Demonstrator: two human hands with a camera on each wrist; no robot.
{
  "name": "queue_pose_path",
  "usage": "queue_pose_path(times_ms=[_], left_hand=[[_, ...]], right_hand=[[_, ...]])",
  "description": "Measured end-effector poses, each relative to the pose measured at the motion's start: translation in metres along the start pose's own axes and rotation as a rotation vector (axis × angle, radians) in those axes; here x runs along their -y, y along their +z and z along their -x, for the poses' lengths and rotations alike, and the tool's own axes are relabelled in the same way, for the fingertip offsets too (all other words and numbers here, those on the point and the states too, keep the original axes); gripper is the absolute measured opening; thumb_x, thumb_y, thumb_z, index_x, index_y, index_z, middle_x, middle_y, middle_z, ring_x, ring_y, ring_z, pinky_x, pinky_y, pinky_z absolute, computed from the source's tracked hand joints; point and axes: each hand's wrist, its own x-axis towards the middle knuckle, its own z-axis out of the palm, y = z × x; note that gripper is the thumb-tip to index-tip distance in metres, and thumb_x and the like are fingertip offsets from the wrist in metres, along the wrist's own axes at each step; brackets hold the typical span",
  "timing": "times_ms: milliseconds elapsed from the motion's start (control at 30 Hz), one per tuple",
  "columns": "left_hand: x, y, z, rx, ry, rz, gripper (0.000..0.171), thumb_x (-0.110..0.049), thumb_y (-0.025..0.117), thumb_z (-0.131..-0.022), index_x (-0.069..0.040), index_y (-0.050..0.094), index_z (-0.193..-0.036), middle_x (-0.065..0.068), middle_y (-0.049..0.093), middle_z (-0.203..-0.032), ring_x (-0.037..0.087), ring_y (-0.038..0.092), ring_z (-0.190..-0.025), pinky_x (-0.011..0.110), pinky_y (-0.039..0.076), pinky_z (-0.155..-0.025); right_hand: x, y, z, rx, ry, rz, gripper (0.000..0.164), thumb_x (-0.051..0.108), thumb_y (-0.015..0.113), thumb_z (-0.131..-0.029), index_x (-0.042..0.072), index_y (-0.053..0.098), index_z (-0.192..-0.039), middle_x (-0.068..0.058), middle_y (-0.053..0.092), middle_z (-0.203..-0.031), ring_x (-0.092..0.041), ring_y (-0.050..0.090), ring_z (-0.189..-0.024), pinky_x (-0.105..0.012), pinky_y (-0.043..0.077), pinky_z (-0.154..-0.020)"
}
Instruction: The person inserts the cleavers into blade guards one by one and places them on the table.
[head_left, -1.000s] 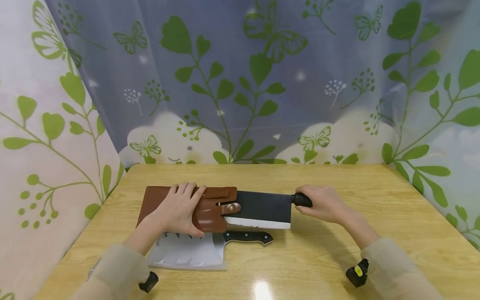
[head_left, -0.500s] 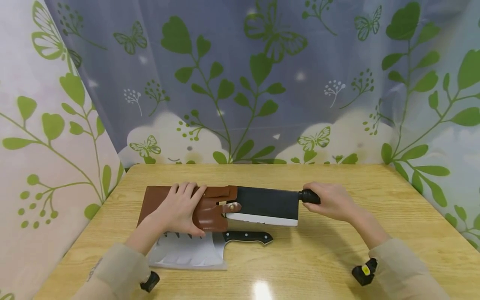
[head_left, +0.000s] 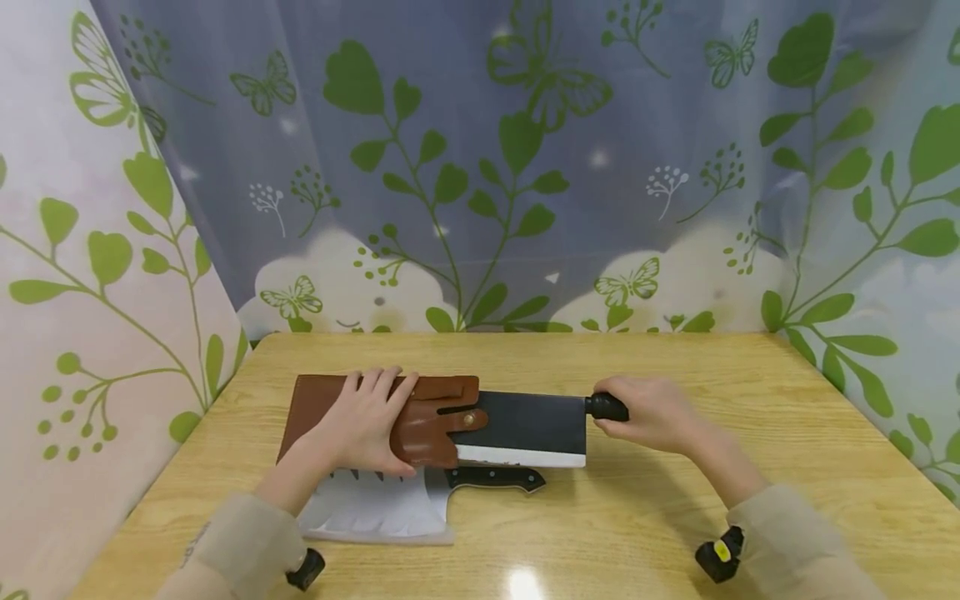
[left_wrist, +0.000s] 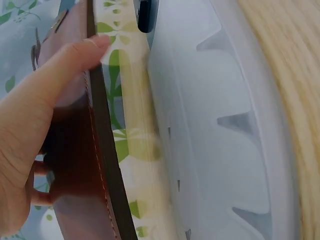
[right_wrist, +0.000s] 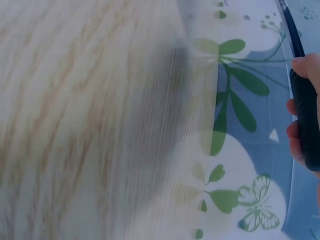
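My left hand grips a brown leather knife sheath across its width, thumb at the near edge and fingers at the far edge. A snap strap lies at the sheath's mouth. My right hand holds the black handle of a cleaver, seen also as a dark handle in the right wrist view. The cleaver's dark blade, with its bright edge toward me, is partly inside the sheath; the rest of the blade is hidden there. In the left wrist view the thumb presses the sheath's stitched edge.
A second cleaver lies on the table just in front of the sheath, its silver blade partly overlapped by it, a pale guard along its edge. Its black riveted handle points right. Patterned curtains hang behind the wooden table.
The right hand first drew the cleaver slightly right, out of the sheath, then moved back left, so the blade sits a little deeper. The left hand stays on the sheath.
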Motion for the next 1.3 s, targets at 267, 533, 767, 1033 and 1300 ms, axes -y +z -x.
queue_pose_path(times_ms=[267, 533, 767, 1033, 1300], left_hand=[[-0.009, 0.001, 0.000, -0.026, 0.010, -0.025, 0.120, -0.082, 0.061, -0.053, -0.005, 0.034, -0.141, 0.018, 0.041, -0.127, 0.036, 0.041, -0.112, 0.058, 0.033, -0.088], [-0.021, -0.006, -0.005, -0.042, 0.047, -0.015, 0.121, -0.082, 0.061, -0.053, -0.005, 0.031, -0.142, 0.018, 0.040, -0.128, 0.035, 0.040, -0.113, 0.056, 0.033, -0.087], [-0.025, -0.008, -0.005, -0.066, 0.041, -0.006, 0.119, -0.080, 0.062, -0.053, -0.006, 0.032, -0.141, 0.018, 0.042, -0.128, 0.034, 0.042, -0.114, 0.057, 0.034, -0.087], [-0.029, -0.011, -0.006, -0.057, 0.052, -0.021, 0.119, -0.080, 0.062, -0.053, -0.005, 0.033, -0.141, 0.017, 0.041, -0.128, 0.034, 0.041, -0.115, 0.059, 0.034, -0.087], [-0.030, -0.012, -0.002, -0.035, 0.042, -0.042, 0.119, -0.080, 0.062, -0.053, -0.005, 0.033, -0.141, 0.018, 0.041, -0.129, 0.035, 0.040, -0.115, 0.061, 0.032, -0.089]], right_hand=[[0.011, 0.003, -0.007, 0.072, 0.052, -0.021, 0.034, 0.026, 0.074, -0.076, 0.011, 0.061, -0.104, 0.001, 0.065, -0.087, -0.006, 0.053, -0.061, -0.022, 0.038, -0.048], [0.019, 0.005, -0.015, 0.061, 0.035, -0.056, 0.035, 0.027, 0.074, -0.077, 0.010, 0.061, -0.105, 0.000, 0.065, -0.089, -0.005, 0.052, -0.061, -0.022, 0.038, -0.049], [0.024, 0.000, -0.023, 0.089, 0.033, -0.106, 0.036, 0.026, 0.073, -0.078, 0.007, 0.062, -0.107, -0.003, 0.065, -0.092, -0.008, 0.055, -0.066, -0.024, 0.041, -0.053], [0.031, -0.004, -0.031, 0.184, 0.104, -0.133, 0.039, 0.027, 0.072, -0.080, 0.005, 0.061, -0.110, -0.007, 0.064, -0.098, -0.012, 0.058, -0.072, -0.026, 0.045, -0.057], [0.038, -0.003, -0.036, 0.251, 0.163, -0.136, 0.028, 0.031, 0.071, -0.081, 0.009, 0.063, -0.097, 0.001, 0.058, -0.082, -0.004, 0.043, -0.057, -0.021, 0.035, -0.048]])
